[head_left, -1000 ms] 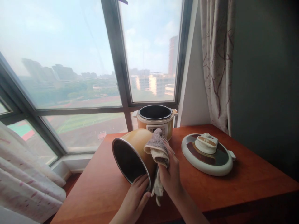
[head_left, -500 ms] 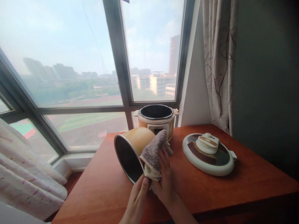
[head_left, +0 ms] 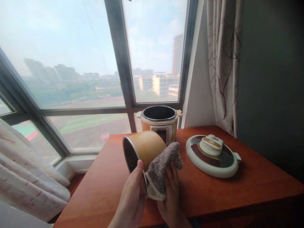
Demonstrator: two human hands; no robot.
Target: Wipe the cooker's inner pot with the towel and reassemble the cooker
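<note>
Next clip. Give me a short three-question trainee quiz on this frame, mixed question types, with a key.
1. True or false: the lid sits on the cooker.
2. What does the right hand press against the pot? A sponge, B cloth, C brush.
3. Where does the left hand grip the pot?

Key
1. False: it lies on the table, right of the open cooker.
2. B, the cloth.
3. At the rim, thumb over the edge; the pot is tipped, mouth to the left.

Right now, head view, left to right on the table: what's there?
left hand → inner pot tipped on its side → cloth under the right hand → cooker lid
</note>
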